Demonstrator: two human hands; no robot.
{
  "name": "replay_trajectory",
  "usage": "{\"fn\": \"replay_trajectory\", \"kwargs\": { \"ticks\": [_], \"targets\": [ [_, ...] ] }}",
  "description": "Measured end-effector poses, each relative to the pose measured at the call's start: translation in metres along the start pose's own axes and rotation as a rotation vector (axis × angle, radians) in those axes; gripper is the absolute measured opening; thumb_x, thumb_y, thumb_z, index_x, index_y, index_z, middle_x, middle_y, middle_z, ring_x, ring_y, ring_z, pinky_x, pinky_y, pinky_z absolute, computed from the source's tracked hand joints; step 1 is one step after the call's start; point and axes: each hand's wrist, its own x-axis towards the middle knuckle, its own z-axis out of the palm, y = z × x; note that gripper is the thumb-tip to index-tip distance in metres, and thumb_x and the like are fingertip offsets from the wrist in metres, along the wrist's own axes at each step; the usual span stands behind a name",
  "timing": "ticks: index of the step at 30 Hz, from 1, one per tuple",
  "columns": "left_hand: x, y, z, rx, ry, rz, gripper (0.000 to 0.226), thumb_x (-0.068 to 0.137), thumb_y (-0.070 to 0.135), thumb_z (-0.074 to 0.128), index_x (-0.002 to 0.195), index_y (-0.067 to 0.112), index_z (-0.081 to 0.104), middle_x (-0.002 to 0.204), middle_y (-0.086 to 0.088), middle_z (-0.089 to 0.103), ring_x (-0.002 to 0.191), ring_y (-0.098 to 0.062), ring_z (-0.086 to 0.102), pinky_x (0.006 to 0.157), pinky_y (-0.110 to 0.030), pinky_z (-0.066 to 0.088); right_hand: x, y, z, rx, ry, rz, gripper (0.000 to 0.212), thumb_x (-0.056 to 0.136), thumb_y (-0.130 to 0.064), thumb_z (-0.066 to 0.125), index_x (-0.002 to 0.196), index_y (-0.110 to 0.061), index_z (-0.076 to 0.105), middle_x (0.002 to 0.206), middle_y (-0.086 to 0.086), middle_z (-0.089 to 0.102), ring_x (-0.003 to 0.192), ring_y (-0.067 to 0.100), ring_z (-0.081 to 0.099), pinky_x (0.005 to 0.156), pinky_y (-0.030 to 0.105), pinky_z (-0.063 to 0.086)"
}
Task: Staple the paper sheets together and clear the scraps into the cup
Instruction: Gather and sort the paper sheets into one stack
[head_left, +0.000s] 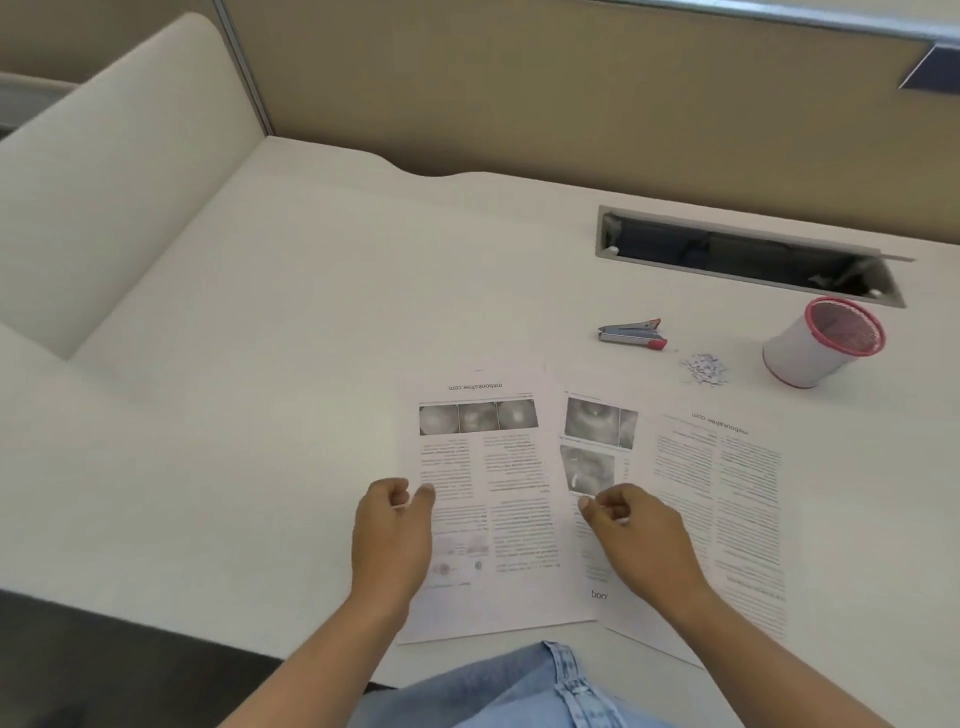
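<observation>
Two printed paper sheets lie on the white desk near its front edge. The left sheet (488, 499) partly overlaps the right sheet (727, 499). My left hand (392, 535) hovers over the left sheet's left edge, fingers loosely curled, holding nothing. My right hand (641, 540) is over the seam between the sheets, thumb and fingers pinched close together; whether it grips paper is unclear. A silver and red stapler (632, 334) lies beyond the sheets. A small heap of paper scraps (704, 368) sits to its right. The red-rimmed mesh cup (823, 340) stands at the far right.
An open cable slot (748, 254) is set into the desk behind the stapler and cup. A tan partition wall (519, 88) borders the back. A cream cushioned divider (104, 171) runs along the left. My jeans (509, 691) show below the desk's front edge.
</observation>
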Motion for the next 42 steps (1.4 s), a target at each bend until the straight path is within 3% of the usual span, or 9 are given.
{"fn": "replay_trajectory", "kwargs": {
  "ticks": [2,6,12,18,24,28,32,39,42],
  "targets": [
    [0.002,0.000,-0.001,0.014,-0.048,-0.038,0.041,0.099,0.033,0.058,0.136,0.017,0.049,0.129,0.000,0.054,0.115,-0.018,0.052,0.092,-0.032,0.041,-0.003,-0.008,0.008,-0.012,-0.017,0.050,0.038,0.086,-0.052,0.059,0.108,-0.021,0.064,0.088,-0.014,0.064,0.087,0.010,0.061,0.073,0.026,0.045],
    [0.005,0.000,-0.004,0.022,-0.084,-0.041,0.043,0.099,0.031,0.060,0.137,0.016,0.048,0.131,-0.001,0.054,0.114,-0.018,0.052,0.092,-0.032,0.040,-0.002,-0.016,0.018,0.039,-0.042,0.160,0.042,0.084,-0.052,0.062,0.112,-0.021,0.061,0.101,-0.005,0.067,0.095,0.017,0.063,0.081,0.033,0.049],
    [0.008,-0.002,-0.008,0.024,-0.110,-0.021,0.037,0.097,0.028,0.062,0.130,0.017,0.050,0.122,0.002,0.056,0.099,-0.008,0.054,0.087,-0.030,0.041,0.001,-0.019,0.024,0.267,-0.098,0.291,0.040,0.078,-0.048,0.070,0.105,-0.019,0.060,0.106,0.002,0.067,0.081,0.020,0.069,0.084,0.044,0.056],
    [0.006,-0.005,-0.011,-0.022,-0.059,-0.014,0.040,0.098,0.028,0.061,0.134,0.018,0.049,0.126,0.002,0.053,0.111,-0.016,0.053,0.091,-0.033,0.042,-0.005,-0.018,0.004,-0.006,0.042,0.196,0.045,0.082,-0.046,0.065,0.115,-0.017,0.062,0.103,-0.005,0.067,0.096,0.017,0.062,0.080,0.032,0.048],
    [-0.001,-0.010,-0.005,-0.012,-0.089,-0.042,0.042,0.097,0.028,0.063,0.134,0.018,0.048,0.130,0.000,0.054,0.118,-0.018,0.052,0.097,-0.032,0.042,-0.010,-0.020,0.012,-0.050,-0.029,0.215,0.048,0.079,-0.048,0.065,0.117,-0.019,0.059,0.097,-0.007,0.066,0.094,0.017,0.062,0.076,0.030,0.047],
    [-0.007,-0.009,-0.003,0.008,-0.079,-0.023,0.044,0.097,0.026,0.064,0.136,0.017,0.048,0.132,0.002,0.050,0.118,-0.014,0.049,0.096,-0.030,0.040,-0.006,-0.020,0.014,0.166,-0.040,0.290,0.039,0.078,-0.039,0.073,0.106,-0.016,0.059,0.096,-0.005,0.062,0.092,0.018,0.060,0.074,0.031,0.045],
    [-0.010,-0.008,-0.004,-0.004,-0.077,-0.029,0.040,0.096,0.027,0.064,0.132,0.018,0.050,0.131,0.001,0.054,0.120,-0.015,0.052,0.095,-0.030,0.041,-0.004,-0.015,0.014,0.293,-0.153,0.238,0.012,0.085,-0.025,0.071,0.082,-0.013,0.071,0.086,0.003,0.075,0.080,0.023,0.070,0.074,0.041,0.056],
    [-0.008,0.006,-0.006,-0.037,-0.042,0.010,0.049,0.095,0.032,0.066,0.138,0.021,0.047,0.137,0.003,0.050,0.120,-0.013,0.048,0.097,-0.034,0.042,-0.022,-0.005,-0.010,0.647,-0.194,0.174,0.016,0.092,-0.011,0.063,0.104,-0.012,0.074,0.097,0.002,0.079,0.090,0.022,0.074,0.081,0.039,0.058],
    [-0.009,0.018,-0.003,-0.087,-0.189,-0.091,0.054,0.093,0.043,0.067,0.138,0.017,0.052,0.131,0.006,0.063,0.117,-0.017,0.061,0.101,-0.038,0.049,-0.032,0.005,-0.031,0.798,-0.234,0.171,0.021,0.091,-0.013,0.064,0.109,-0.008,0.072,0.105,0.008,0.077,0.097,0.027,0.073,0.088,0.043,0.055]
  ]
}}
